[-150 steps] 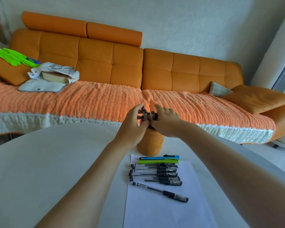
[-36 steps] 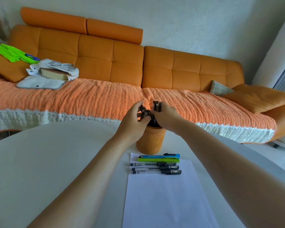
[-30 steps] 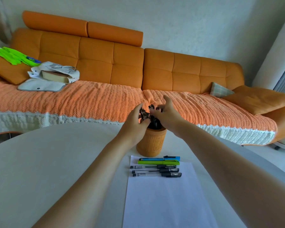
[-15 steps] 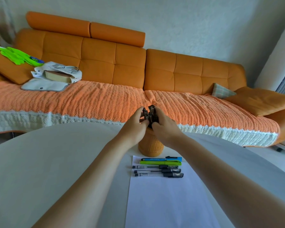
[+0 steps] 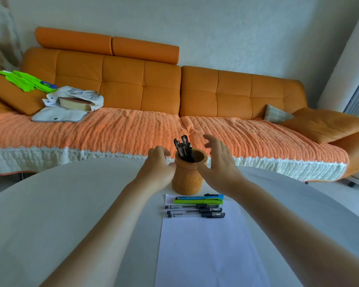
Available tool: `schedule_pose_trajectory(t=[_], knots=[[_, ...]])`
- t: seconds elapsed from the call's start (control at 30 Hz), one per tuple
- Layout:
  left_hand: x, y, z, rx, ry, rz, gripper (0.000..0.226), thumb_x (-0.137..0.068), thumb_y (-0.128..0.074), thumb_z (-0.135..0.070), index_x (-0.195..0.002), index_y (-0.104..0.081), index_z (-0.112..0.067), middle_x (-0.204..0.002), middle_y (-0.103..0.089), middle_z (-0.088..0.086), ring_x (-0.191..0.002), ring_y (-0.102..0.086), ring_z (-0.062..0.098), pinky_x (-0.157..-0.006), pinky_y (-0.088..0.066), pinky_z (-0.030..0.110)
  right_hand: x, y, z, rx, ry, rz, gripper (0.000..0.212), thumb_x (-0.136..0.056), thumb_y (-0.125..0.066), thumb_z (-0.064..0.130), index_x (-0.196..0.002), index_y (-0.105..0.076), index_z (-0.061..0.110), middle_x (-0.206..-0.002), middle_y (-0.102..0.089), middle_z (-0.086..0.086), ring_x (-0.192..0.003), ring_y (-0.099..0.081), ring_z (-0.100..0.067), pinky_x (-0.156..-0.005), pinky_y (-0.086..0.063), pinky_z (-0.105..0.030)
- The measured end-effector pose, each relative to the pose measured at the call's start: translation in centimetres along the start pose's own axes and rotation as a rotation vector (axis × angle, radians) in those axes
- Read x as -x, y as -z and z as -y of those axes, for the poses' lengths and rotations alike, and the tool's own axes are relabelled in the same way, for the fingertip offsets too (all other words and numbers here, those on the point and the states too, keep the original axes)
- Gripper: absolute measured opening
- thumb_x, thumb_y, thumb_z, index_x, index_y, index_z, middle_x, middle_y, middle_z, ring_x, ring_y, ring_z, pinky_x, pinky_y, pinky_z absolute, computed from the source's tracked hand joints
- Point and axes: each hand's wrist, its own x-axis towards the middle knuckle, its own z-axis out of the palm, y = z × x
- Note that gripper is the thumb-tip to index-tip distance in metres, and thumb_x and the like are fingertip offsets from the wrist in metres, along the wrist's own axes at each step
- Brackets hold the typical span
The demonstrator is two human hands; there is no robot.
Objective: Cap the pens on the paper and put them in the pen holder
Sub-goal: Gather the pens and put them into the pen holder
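Note:
An orange ribbed pen holder stands on the table just beyond a white paper sheet. Several black capped pens stick up out of it, leaning left. My left hand is at the holder's left side with fingers loosely curled, holding nothing. My right hand hovers at its right side, fingers spread. On the paper's far end lie a blue pen, a green pen and three black capped pens in a row.
The pale round table fills the foreground. Behind it runs an orange sofa with a woven cover, a bag with a box and green gloves on its left, cushions on its right.
Both hands have let go of the bundle of black pens, which now stands in the holder, and have drawn apart to either side of it. Earlier, more black pens lay on the paper.

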Motion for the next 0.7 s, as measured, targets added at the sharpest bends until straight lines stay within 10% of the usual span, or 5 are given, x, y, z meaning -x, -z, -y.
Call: schedule_pose_trajectory(t=[0.2,0.47,0.7], knots=[[3.6,-1.7,0.5,-0.333,-0.117,0.114,0.012,-0.089,-0.054,-0.028,-0.093,-0.044,-0.024,-0.1,-0.046,-0.003,-0.086,-0.048,0.015,-0.07,-0.04,0.028,6.1,0.1,-1.7,0.116,0.036,0.138,0.045,-0.085,-0.054,0.019,-0.128,-0.045,0.03,-0.117,-0.048,0.009,-0.109,-0.044,-0.01,-0.1,-0.042,-0.034],[5.9,-4.1,1.3,-0.566,-0.345,0.301,0.062,-0.088,-0.052,-0.054,-0.142,-0.038,-0.025,-0.132,-0.042,-0.004,-0.119,-0.042,0.018,-0.099,-0.041,0.037,9.3,-1.1,-3.4,0.254,0.021,0.4,0.06,-0.095,-0.046,0.028,-0.151,-0.024,0.027,-0.156,-0.03,0.007,-0.142,-0.028,-0.017,-0.117,-0.021,-0.034],[5.9,-4.1,1.5,-0.605,-0.353,0.374,0.061,-0.09,-0.053,-0.049,-0.144,-0.037,-0.026,-0.124,-0.045,-0.001,-0.118,-0.039,0.018,-0.098,-0.04,0.035,9.4,-1.8,-3.8,0.4,0.104,0.337,0.06,-0.092,-0.046,0.036,-0.149,-0.03,0.026,-0.135,-0.042,0.0,-0.121,-0.04,-0.023,-0.106,-0.03,-0.035]])
